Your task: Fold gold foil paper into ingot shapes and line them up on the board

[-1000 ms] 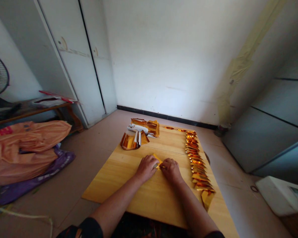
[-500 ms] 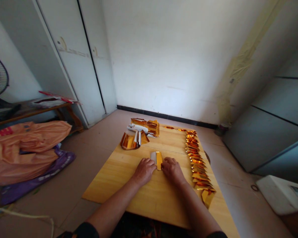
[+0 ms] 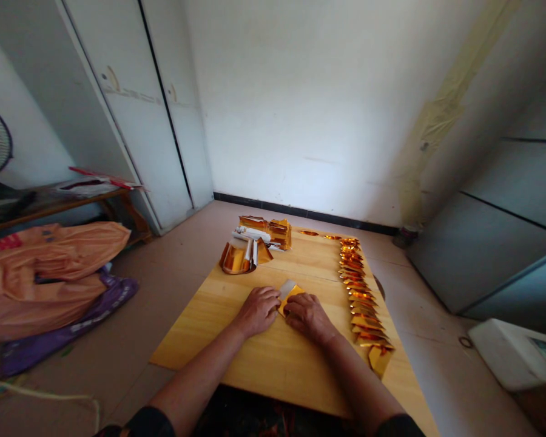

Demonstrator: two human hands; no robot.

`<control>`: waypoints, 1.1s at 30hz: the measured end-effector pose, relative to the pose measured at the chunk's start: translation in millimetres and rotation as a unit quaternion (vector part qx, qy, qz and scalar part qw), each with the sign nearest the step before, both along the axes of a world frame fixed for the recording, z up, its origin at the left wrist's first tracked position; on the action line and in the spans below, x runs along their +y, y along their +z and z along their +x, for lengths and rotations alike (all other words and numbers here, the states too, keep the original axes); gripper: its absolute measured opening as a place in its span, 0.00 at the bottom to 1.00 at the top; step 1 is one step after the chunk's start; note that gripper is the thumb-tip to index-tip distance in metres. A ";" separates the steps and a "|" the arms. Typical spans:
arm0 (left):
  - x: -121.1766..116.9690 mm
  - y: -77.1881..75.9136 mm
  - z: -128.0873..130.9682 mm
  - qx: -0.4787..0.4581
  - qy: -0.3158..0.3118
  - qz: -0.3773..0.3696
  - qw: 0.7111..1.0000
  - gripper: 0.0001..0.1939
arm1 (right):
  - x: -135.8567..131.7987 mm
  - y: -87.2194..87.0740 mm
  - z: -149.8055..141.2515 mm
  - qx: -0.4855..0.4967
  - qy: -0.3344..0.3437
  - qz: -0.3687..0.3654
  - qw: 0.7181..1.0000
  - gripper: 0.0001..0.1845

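A small gold-and-white sheet (image 3: pixel 287 289) lies near the middle of the wooden bench (image 3: pixel 250 367), set askew to its edges. The left hand (image 3: pixel 257 311), fingers bent, touches the sheet's left edge; the right hand (image 3: pixel 310 317) curls over its right part. Whether either thumb pinches it cannot be told. Folded gold pieces (image 3: pixel 363 297) line the bench's right side; curled gold-and-white sheets (image 3: pixel 237 261) occupy its far left corner.
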State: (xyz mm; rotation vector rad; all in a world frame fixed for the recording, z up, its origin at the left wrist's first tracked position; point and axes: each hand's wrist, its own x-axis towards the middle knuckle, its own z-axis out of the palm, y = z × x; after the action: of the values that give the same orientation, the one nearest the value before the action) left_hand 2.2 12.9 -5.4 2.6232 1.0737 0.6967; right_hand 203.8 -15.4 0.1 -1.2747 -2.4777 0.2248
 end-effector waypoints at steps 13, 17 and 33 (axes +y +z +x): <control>0.8 2.9 -1.4 0.019 -0.003 0.009 1.000 0.08 | 15.5 -13.6 2.4 0.009 -0.001 0.023 1.000 0.08; 0.3 2.7 -2.1 0.016 0.008 0.009 1.000 0.08 | 19.7 -12.5 1.6 0.017 -0.010 0.023 1.000 0.06; -0.3 0.6 -2.4 0.015 0.015 -0.002 1.000 0.09 | 17.7 -15.1 -0.9 0.009 0.005 0.046 0.999 0.08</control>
State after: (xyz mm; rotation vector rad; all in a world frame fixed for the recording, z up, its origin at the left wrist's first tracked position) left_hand -0.3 12.6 -4.8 2.6277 1.1239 0.6627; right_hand 202.9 2.3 -15.0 -1.2177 -2.4501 0.1218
